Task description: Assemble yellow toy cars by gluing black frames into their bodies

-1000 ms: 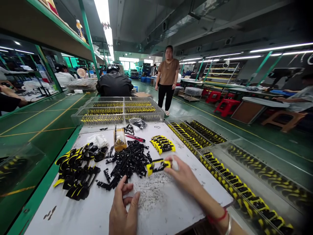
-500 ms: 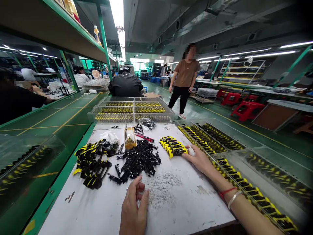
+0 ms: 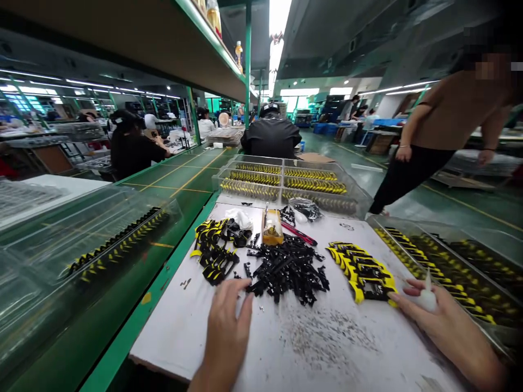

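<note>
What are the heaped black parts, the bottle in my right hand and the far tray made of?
Black parts: probably moulded plastic, shiny in spots. Bottle: likely plastic too, whitish and smooth-looking, with a tapered tip. Far tray: probably clear, rigid plastic; yellow rows show through its wall.

Factory assembly floor, multi-station. Evidence: long strip light [image 3: 280, 16] overhead; green-edged shelf [image 3: 210, 35] on green posts [image 3: 248, 81]; white work board [image 3: 171, 332] bearing a heap of loose black parts [image 3: 286, 272]; clear divided tray [image 3: 281, 179] of like yellow-and-black pieces [image 3: 253, 189], set in rows; person in a black jacket [image 3: 270, 136], seated ahead; person in black [image 3: 131, 144], seated at left; green floor [image 3: 322, 143] with yellow line marking.
</note>
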`<state>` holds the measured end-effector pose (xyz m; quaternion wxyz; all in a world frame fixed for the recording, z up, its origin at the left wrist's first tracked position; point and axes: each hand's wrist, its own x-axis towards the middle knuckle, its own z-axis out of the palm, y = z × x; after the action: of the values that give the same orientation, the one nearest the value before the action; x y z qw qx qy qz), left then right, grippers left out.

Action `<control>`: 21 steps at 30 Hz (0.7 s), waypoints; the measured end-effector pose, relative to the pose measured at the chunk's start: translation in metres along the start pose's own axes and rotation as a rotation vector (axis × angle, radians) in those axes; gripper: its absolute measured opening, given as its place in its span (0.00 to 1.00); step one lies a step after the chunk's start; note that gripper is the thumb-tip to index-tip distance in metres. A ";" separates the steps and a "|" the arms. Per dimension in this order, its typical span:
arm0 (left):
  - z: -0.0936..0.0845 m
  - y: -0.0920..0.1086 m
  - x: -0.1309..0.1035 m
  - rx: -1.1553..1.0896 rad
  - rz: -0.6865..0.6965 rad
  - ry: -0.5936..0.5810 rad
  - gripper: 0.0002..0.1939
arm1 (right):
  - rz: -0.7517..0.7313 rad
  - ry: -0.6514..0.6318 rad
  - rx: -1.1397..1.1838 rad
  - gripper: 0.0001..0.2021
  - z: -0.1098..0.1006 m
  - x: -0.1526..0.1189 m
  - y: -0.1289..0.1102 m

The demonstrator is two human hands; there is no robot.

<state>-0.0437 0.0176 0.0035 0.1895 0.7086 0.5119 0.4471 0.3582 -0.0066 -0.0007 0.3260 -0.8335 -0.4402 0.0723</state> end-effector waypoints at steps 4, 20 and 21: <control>-0.022 -0.027 0.016 0.314 0.056 0.100 0.13 | 0.031 -0.032 -0.031 0.20 -0.003 -0.002 -0.003; -0.023 -0.049 0.022 0.674 0.092 0.126 0.12 | -0.091 0.042 0.115 0.24 0.009 -0.002 -0.004; -0.023 -0.050 0.022 0.687 0.094 0.123 0.13 | -0.087 0.064 0.098 0.24 0.011 -0.001 -0.004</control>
<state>-0.0886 0.0531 -0.0111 -0.1117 0.7256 0.6097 0.2989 0.3506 -0.0004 -0.0067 0.3830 -0.7986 -0.4612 0.0530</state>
